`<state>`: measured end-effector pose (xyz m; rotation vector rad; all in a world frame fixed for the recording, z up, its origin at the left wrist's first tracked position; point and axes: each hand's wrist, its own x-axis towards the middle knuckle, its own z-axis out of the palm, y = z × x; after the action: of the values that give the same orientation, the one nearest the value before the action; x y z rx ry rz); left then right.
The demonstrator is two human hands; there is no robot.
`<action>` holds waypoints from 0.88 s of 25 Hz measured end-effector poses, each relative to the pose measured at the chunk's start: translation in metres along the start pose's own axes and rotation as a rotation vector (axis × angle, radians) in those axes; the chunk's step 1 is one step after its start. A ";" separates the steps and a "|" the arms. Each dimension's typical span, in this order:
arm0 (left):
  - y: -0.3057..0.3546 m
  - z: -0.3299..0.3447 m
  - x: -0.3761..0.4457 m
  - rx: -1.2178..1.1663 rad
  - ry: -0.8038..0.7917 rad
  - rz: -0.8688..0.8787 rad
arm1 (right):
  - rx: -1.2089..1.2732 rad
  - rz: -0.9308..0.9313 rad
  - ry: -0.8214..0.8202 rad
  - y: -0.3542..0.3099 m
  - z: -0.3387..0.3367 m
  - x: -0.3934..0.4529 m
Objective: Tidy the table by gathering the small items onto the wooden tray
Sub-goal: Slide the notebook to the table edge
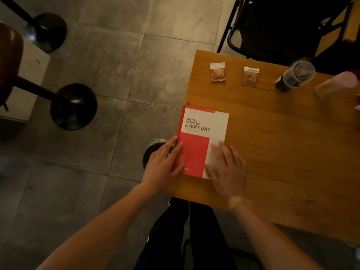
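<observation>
Where the cover can be read, the red-and-white notebook (202, 141) says "RECORD HAPPINESS EVERY DAY"; the smaller lines below and the marks at its lower red corner are too small to make out. It lies flat at the near left edge of the wooden table (282, 152).

Two small snack packets (217, 72) (250, 76) lie apart from each other toward the table's far edge; their print is unreadable. Clear plastic cup (298, 76) with dark contents stands to their right. A pale, pink-capped object (335, 84) beside it is blurred and hard to identify. No wooden tray shows in view; the table's right side is cut off by the frame.

Left hand (162, 164): fingers straight, laid along the notebook's left edge, thumb on the cover, nothing gripped. Right hand (227, 166): flat, palm down, fingers extended on the white lower right corner, pressing rather than gripping. Pale band (235, 202) on the right wrist. Both forearms reach in from the bottom.

Dark stool bases (74, 107) stand on the tiled floor at left.
</observation>
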<state>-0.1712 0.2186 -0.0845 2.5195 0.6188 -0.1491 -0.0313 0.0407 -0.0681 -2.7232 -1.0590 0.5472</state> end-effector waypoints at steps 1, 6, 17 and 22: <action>-0.004 0.001 -0.007 0.022 -0.044 0.031 | -0.054 -0.017 -0.083 0.003 0.001 -0.006; -0.014 -0.001 -0.009 0.106 -0.082 0.075 | -0.091 0.013 -0.200 0.010 0.009 -0.010; -0.013 -0.003 0.022 0.142 -0.124 0.028 | -0.103 0.058 -0.252 0.008 -0.004 0.020; -0.003 -0.012 0.013 0.092 -0.171 -0.075 | -0.052 0.071 -0.273 -0.001 -0.012 0.008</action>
<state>-0.1612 0.2328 -0.0787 2.5375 0.6506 -0.4245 -0.0219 0.0471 -0.0588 -2.7974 -1.0503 0.9378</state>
